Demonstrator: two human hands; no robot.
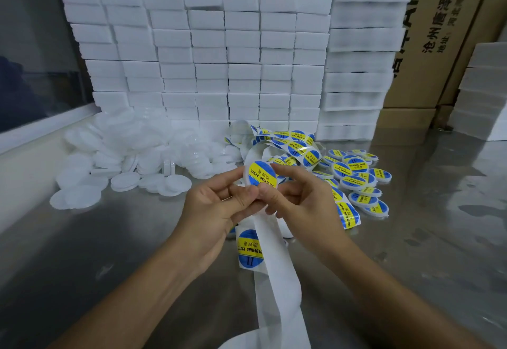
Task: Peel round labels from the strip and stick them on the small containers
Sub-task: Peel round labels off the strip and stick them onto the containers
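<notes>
A small round white container (260, 174) with a blue and yellow round label on its face is held up above the steel table. My left hand (216, 208) grips its left and lower edge. My right hand (299, 195) pinches its right edge, thumb near the bottom. The white label strip (274, 261) hangs below my hands toward the front edge, with one label (250, 250) still on it. More strip with labels (290, 143) coils behind the hands.
Unlabelled white containers (131, 156) are heaped at the left. Several labelled containers (356, 176) lie at the right. Stacked white foam blocks (219, 60) form a wall behind, with cardboard boxes (439, 33) at the back right. The steel table (109, 239) is bare at the front left.
</notes>
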